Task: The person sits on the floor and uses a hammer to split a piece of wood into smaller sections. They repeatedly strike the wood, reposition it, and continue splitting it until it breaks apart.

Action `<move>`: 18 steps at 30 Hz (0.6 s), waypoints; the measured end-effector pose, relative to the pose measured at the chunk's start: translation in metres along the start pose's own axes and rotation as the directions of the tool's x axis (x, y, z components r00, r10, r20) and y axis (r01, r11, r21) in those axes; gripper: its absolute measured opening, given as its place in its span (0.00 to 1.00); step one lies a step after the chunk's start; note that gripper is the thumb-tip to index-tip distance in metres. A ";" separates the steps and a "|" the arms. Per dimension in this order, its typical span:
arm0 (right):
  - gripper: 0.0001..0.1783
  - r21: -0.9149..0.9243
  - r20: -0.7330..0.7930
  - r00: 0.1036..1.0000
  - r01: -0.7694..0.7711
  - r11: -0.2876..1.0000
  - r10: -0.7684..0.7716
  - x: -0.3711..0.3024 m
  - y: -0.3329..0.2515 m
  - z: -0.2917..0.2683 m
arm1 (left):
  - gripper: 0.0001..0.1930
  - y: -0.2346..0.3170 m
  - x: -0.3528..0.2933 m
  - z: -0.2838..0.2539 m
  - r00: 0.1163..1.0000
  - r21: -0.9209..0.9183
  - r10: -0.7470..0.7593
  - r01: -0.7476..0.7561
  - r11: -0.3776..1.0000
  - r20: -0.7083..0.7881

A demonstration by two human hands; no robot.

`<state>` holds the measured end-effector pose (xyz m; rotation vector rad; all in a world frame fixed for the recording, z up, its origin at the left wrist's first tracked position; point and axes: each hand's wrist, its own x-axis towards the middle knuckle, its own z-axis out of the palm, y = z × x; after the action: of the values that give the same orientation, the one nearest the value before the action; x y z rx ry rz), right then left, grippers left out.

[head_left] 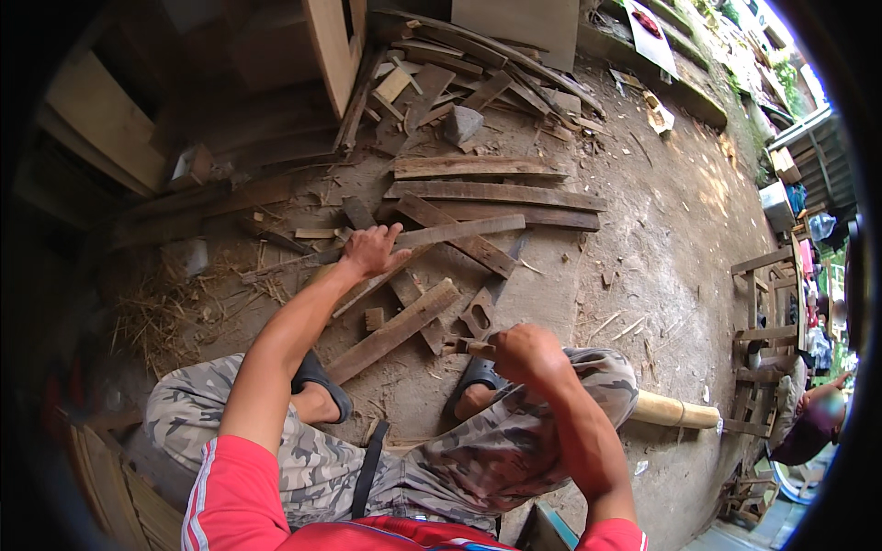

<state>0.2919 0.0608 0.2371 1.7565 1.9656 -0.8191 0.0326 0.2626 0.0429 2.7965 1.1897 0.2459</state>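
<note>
My left hand (369,251) is closed over a long, thin wooden strip (459,230) that slants up to the right above other planks. My right hand (531,354) is closed in a fist beside my right knee. From it a short wooden-handled tool (480,349) points left, its kind too small to make out. Just above that tool lies a handsaw (478,313), its handle showing and its blade running up under the wood. A thick dark plank (395,331) rests between my left foot and the saw, with a crossing board (464,241) beneath the strip.
Several planks (496,195) lie side by side farther off, with a scrap-wood heap (459,73) and a grey stone (463,124) behind. Straw and shavings (165,308) cover the left ground. At right are a bamboo pole (680,410), a wooden rack (767,331) and a seated person (808,422).
</note>
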 end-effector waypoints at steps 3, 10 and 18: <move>0.14 0.004 0.000 0.999 0.032 0.999 -0.032 -0.006 0.001 -0.008 | 0.28 0.003 -0.048 -0.001 0.998 0.007 -0.041 0.040 0.999 0.042; 0.19 -0.012 -0.095 0.995 0.032 0.999 -0.033 -0.009 0.006 -0.016 | 0.26 0.039 -0.143 0.034 0.976 0.032 -0.164 0.161 0.986 0.142; 0.14 -0.030 -0.145 0.988 0.041 0.999 -0.045 -0.010 0.006 -0.023 | 0.26 0.070 -0.160 0.067 0.845 0.040 -0.375 0.390 0.920 0.382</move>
<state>0.3017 0.0685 0.2592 1.8101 2.1040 -0.6929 -0.0152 0.0970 -0.0301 2.3414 1.5660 -0.2945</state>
